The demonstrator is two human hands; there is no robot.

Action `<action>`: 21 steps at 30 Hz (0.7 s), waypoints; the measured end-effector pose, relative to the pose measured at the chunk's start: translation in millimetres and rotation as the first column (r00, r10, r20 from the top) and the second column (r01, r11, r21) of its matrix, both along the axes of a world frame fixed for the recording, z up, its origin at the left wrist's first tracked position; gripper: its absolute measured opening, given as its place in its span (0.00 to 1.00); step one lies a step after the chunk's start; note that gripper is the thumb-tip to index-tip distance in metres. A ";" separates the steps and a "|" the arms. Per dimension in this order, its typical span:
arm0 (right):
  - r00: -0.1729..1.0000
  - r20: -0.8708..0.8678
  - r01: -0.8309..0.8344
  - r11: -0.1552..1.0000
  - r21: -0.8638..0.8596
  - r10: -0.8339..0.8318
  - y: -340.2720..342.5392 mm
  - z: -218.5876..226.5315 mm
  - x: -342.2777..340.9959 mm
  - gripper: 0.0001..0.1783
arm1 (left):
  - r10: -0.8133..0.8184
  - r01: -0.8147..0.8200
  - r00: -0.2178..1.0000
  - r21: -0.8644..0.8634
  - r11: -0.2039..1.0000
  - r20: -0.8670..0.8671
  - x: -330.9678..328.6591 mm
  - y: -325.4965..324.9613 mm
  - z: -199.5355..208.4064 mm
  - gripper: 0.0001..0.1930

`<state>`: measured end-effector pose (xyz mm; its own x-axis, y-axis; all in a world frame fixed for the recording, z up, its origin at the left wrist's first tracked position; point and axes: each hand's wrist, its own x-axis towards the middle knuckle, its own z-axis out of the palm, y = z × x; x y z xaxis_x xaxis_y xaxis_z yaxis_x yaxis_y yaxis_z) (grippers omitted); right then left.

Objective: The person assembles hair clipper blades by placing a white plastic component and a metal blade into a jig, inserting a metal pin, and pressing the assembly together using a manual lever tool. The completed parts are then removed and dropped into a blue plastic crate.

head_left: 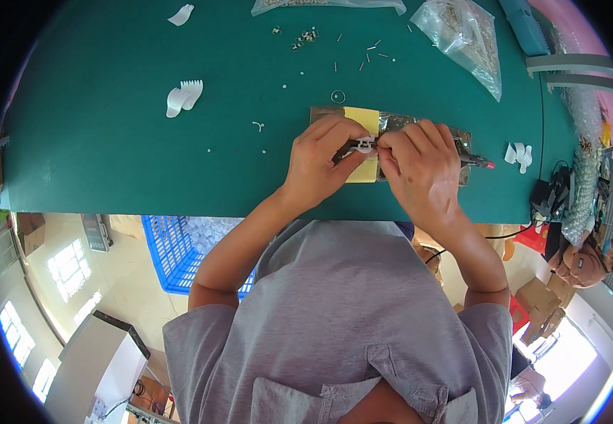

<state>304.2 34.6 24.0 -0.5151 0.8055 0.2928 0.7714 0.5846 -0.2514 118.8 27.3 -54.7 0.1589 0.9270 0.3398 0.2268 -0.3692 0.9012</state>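
My left hand [323,154] pinches a small white part with dark pieces [365,144] between thumb and fingers. Against its right side are the closed fingertips of my right hand [421,160]; whatever tiny piece they grip is too small to make out. Both hands are over a dark flat board [328,112], which has a yellow strip [361,174] across it. A slim dark tool with a red tip [489,165] lies at the board's right end, partly hidden by my right hand.
White curved plastic pieces [183,97] lie on the green table [109,155], with more [519,156] at right. Small metal parts [306,37], thin pins [369,58] and a ring [338,97] are scattered beyond. A clear bag [462,42] sits far right; a blue basket [169,258] stands below.
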 end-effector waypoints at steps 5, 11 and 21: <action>1.000 -0.001 0.010 0.997 0.078 -0.010 -3.0 -1.0 0.8 0.08 | 0.032 -0.032 0.999 -0.012 0.999 0.019 3.0 0.8 4.0 0.12; 1.000 -0.022 -0.009 1.000 0.008 0.009 0.5 -1.0 0.0 0.09 | 0.032 -0.032 0.999 -0.023 0.999 -0.007 2.1 1.2 5.0 0.12; 0.992 -0.127 -0.011 0.991 -0.136 -0.006 9.9 -5.4 5.7 0.11 | 0.033 -0.032 0.999 -0.041 0.999 0.008 2.0 0.2 4.4 0.12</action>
<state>309.9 44.5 18.6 -0.4827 0.8411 0.2441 0.7265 0.5402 -0.4246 120.8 27.5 -50.2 0.1257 0.9446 0.3032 0.2297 -0.3251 0.9174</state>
